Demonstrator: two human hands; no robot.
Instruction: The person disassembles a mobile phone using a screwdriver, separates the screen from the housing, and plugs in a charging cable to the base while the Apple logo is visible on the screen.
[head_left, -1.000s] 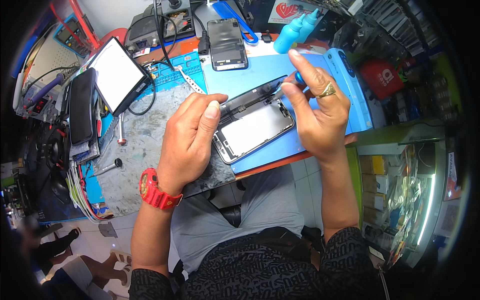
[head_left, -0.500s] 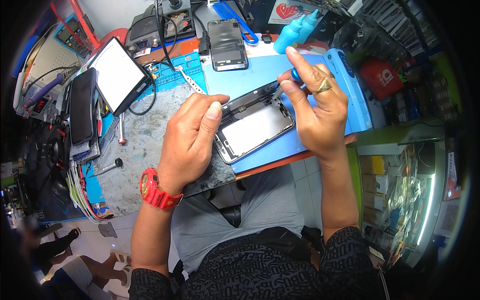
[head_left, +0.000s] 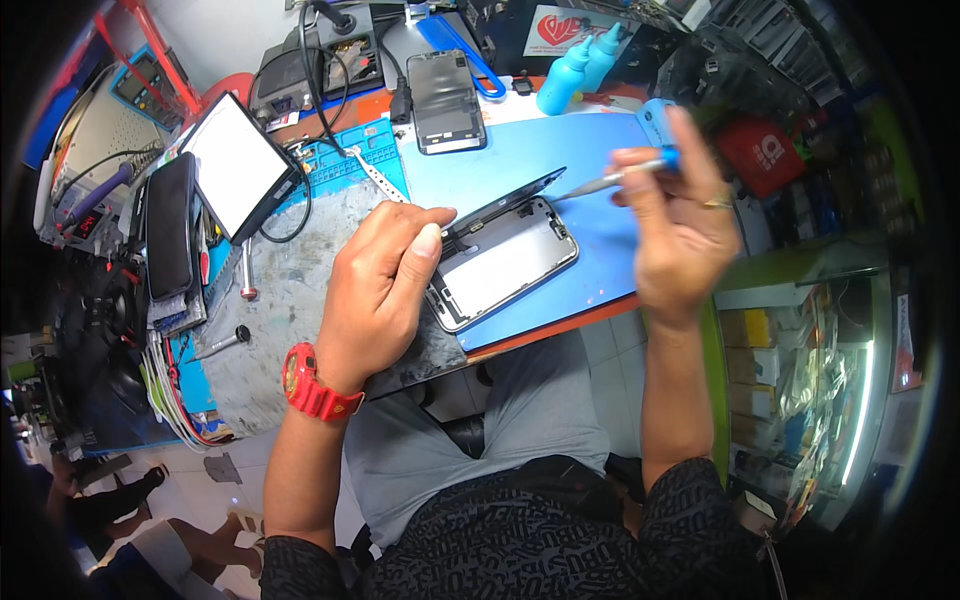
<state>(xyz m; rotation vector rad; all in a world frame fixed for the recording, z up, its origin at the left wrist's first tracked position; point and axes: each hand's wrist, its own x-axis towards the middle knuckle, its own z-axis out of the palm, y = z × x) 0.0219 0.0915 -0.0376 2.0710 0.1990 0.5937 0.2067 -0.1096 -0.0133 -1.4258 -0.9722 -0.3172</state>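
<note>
An opened phone (head_left: pixel 505 270) lies near the front edge of the blue mat, its silvery inside facing up. Its screen panel (head_left: pixel 525 192) is tilted up along the far long side. My left hand (head_left: pixel 380 280), with a red watch at the wrist, closes on the left end of the raised panel, thumb towards me. In my right hand (head_left: pixel 685 225), blurred by motion, is a slim screwdriver (head_left: pixel 605 183) with a blue cap. Its tip points left, close to the panel's right end; whether it touches I cannot tell.
Another phone screen (head_left: pixel 447 100) lies at the back of the blue mat (head_left: pixel 560 310), near two light-blue bottles (head_left: pixel 565 80). Left stand a dark phone (head_left: pixel 172 225) and a bright white panel (head_left: pixel 237 165). Loose screwdrivers (head_left: pixel 222 342) rest on the stained grey mat (head_left: pixel 290 340).
My right hand has drawn back to the right, and the screwdriver has swung from steep to nearly level. My left hand stays at the phone's left end.
</note>
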